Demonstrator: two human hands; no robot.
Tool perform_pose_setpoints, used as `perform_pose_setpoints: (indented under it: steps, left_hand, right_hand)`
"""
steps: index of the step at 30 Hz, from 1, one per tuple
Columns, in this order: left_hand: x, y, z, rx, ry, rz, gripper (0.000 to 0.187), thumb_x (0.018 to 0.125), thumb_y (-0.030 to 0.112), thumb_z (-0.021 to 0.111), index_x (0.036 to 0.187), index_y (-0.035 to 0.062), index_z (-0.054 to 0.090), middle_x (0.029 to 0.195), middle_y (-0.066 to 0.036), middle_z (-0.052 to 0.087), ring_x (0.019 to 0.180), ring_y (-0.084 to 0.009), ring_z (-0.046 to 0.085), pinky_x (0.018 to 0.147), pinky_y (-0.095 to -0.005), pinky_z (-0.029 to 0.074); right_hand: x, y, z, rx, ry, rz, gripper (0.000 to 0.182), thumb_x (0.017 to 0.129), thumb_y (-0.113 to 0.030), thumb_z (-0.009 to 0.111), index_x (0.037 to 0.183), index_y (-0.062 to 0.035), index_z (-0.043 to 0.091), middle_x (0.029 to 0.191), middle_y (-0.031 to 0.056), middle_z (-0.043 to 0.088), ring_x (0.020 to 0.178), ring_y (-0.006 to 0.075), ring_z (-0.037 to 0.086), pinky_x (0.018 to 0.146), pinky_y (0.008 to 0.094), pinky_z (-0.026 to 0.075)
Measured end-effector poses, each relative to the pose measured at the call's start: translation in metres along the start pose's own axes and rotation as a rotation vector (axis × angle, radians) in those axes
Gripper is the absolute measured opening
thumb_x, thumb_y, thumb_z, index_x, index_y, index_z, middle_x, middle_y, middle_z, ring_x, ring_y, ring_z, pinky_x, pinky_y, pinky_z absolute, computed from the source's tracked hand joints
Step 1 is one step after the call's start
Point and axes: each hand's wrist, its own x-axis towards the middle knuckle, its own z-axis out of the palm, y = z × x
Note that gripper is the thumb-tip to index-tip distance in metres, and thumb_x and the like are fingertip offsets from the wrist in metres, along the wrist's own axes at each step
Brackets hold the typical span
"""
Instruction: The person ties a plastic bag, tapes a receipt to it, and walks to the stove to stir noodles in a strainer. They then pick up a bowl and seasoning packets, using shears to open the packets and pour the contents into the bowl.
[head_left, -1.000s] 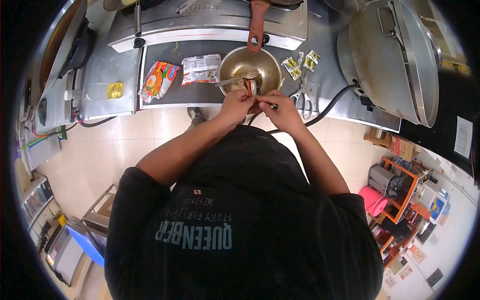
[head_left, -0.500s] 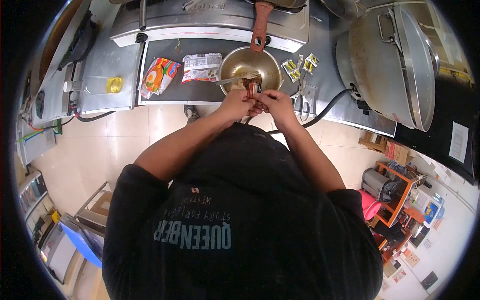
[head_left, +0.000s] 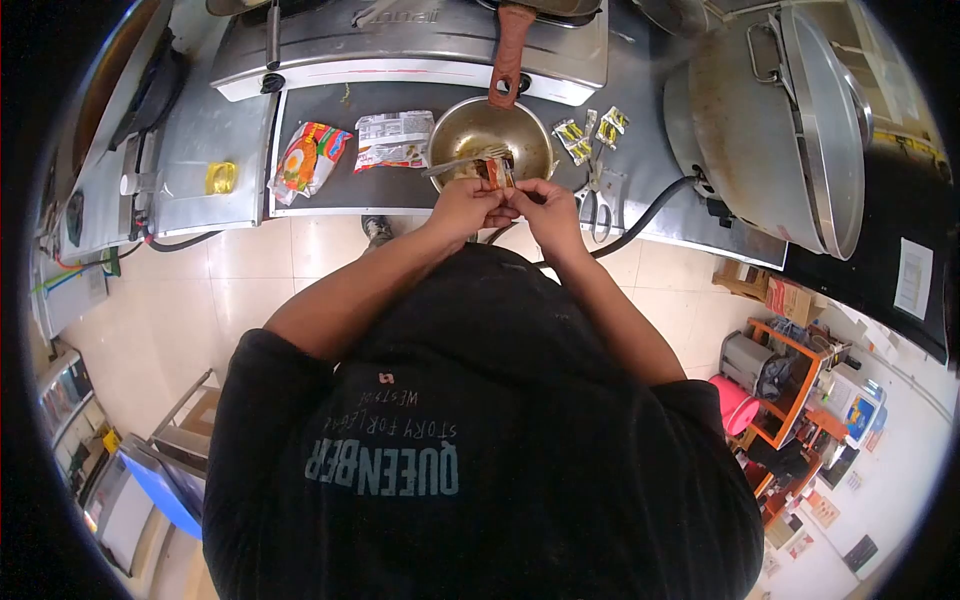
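Over the near rim of a metal bowl (head_left: 490, 122), a small red-and-white seasoning sachet (head_left: 500, 175) is pinched between both hands. My left hand (head_left: 462, 210) has its fingers closed on the sachet's left side. Thumb and fingers of my right hand (head_left: 552, 214) grip its right side. A fork (head_left: 455, 164) lies across the bowl with its tines over the inside. Some dark contents show at the bottom of the bowl, partly covered by the fork, sachet and hands. Whether the sachet is torn cannot be made out.
Left of the bowl lie two instant noodle packets, one colourful (head_left: 312, 162) and one whitish (head_left: 393, 142). To its right are yellow sachets (head_left: 574, 142) and scissors (head_left: 598, 205). A pan handle (head_left: 511, 58) juts from the gas stove (head_left: 400, 70). A large pot (head_left: 740, 140) stands right.
The sachet has turned a little, showing more of its red-and-white face. Both hands keep their grip over the bowl. The whole view has shifted slightly.
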Motion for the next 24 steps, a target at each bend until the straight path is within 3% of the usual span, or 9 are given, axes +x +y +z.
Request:
perform_pose_setpoints:
  steps: [4,7,8,11,13,17,18,21,24]
  left_hand:
    - [0.007,-0.006,0.004,-0.109,0.05,0.026,0.019,0.099,0.008,0.055,0.107,-0.0055,0.064,0.096,-0.013,0.069,0.079,-0.0197,0.07,0.072,-0.0297,0.059]
    - [0.02,-0.018,0.0,0.283,0.128,0.153,0.017,0.097,0.009,0.057,0.102,-0.0052,0.066,0.091,-0.012,0.07,0.074,-0.0183,0.068,0.067,-0.0304,0.055]
    - [0.024,-0.021,-0.002,0.356,0.148,0.148,0.017,0.096,0.009,0.058,0.1,-0.0053,0.066,0.09,-0.012,0.07,0.072,-0.0181,0.067,0.066,-0.0309,0.054]
    - [0.015,-0.006,0.007,0.514,0.178,0.173,0.017,0.096,0.01,0.058,0.097,-0.0058,0.066,0.087,-0.012,0.07,0.07,-0.0175,0.066,0.064,-0.0317,0.053]
    - [0.012,-0.004,0.005,0.533,0.167,0.245,0.018,0.097,0.009,0.057,0.098,-0.0062,0.066,0.088,-0.012,0.071,0.071,-0.017,0.067,0.065,-0.0313,0.054]
    - [0.003,0.005,0.011,0.273,0.106,0.127,0.019,0.1,0.009,0.052,0.099,-0.0062,0.065,0.086,-0.012,0.07,0.07,-0.0156,0.067,0.064,-0.0304,0.056]
    - [0.002,0.007,0.012,0.278,0.094,0.119,0.02,0.1,0.009,0.051,0.099,-0.0061,0.064,0.086,-0.011,0.07,0.07,-0.0153,0.067,0.064,-0.0301,0.056]
    - [0.002,0.01,0.012,0.382,0.062,0.103,0.02,0.101,0.009,0.05,0.099,-0.0056,0.064,0.083,-0.011,0.069,0.069,-0.0147,0.067,0.064,-0.0293,0.056]
    - [0.001,0.011,0.009,0.483,0.044,0.108,0.019,0.101,0.009,0.05,0.096,-0.0053,0.063,0.082,-0.011,0.069,0.068,-0.0144,0.066,0.064,-0.0287,0.056]
  right_hand:
    - [-0.005,-0.02,0.003,-0.41,0.116,-0.09,0.017,0.084,-0.01,0.071,0.098,0.0009,0.071,0.084,0.0139,0.07,0.077,0.0217,0.068,0.069,0.033,0.052]
    - [-0.004,-0.025,0.004,-0.863,0.064,-0.495,0.021,0.08,-0.006,0.066,0.101,-0.0028,0.07,0.088,0.0183,0.066,0.084,0.0343,0.066,0.071,0.043,0.052]
    - [-0.008,-0.028,0.006,-0.868,0.029,-0.45,0.023,0.079,-0.004,0.063,0.101,-0.0038,0.069,0.089,0.0197,0.062,0.087,0.041,0.062,0.075,0.0496,0.05]
    - [-0.006,-0.025,0.004,-0.922,-0.012,-0.476,0.014,0.078,-0.001,0.065,0.091,-0.0001,0.068,0.089,0.0201,0.061,0.08,0.0419,0.061,0.071,0.0457,0.051]
    - [-0.007,-0.031,0.0,-0.777,-0.103,-0.445,0.02,0.082,-0.003,0.061,0.1,-0.0008,0.068,0.091,0.0207,0.064,0.085,0.0394,0.064,0.075,0.0456,0.051]
    - [-0.004,-0.027,-0.018,-0.428,-0.214,-0.227,0.021,0.088,-0.006,0.061,0.107,-0.0004,0.068,0.099,0.0218,0.067,0.09,0.0332,0.068,0.078,0.0384,0.052]
    - [-0.003,-0.028,-0.022,-0.385,-0.195,-0.138,0.02,0.089,-0.011,0.066,0.105,0.0014,0.07,0.097,0.0185,0.07,0.087,0.0251,0.069,0.078,0.0322,0.051]
    - [0.003,-0.015,-0.022,-0.223,-0.088,0.031,0.021,0.09,-0.013,0.068,0.103,0.0031,0.071,0.086,0.0106,0.07,0.076,0.0161,0.065,0.07,0.0286,0.05]
    - [-0.002,-0.016,-0.015,0.006,-0.155,0.144,0.019,0.09,-0.014,0.07,0.1,0.0019,0.072,0.08,0.0034,0.068,0.069,0.0091,0.058,0.062,0.0243,0.046]
